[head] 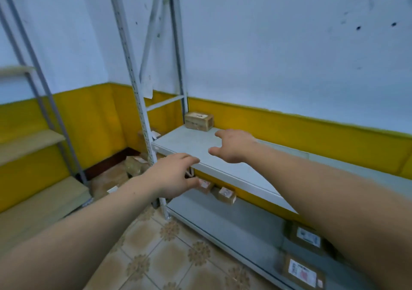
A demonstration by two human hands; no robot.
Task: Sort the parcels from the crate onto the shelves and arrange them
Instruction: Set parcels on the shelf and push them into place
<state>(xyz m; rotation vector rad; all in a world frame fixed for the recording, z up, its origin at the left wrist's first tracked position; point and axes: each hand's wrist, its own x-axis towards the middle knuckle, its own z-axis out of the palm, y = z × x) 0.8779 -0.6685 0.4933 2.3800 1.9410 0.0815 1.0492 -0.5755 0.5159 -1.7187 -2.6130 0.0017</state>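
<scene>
Right grip (pixel 231 147) spread; lower parcels (pixel 305 237) — partly hidden.

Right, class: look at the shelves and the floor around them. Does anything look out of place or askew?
Yes. Some parcels lie on the floor in the corner, left of the shelf post, not on a shelf. One small parcel on the lower shelf sits skewed to its edge.

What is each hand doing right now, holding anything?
Left hand: open, fingers spread, holding nothing.
Right hand: open above the pale grey metal shelf, holding nothing.
</scene>
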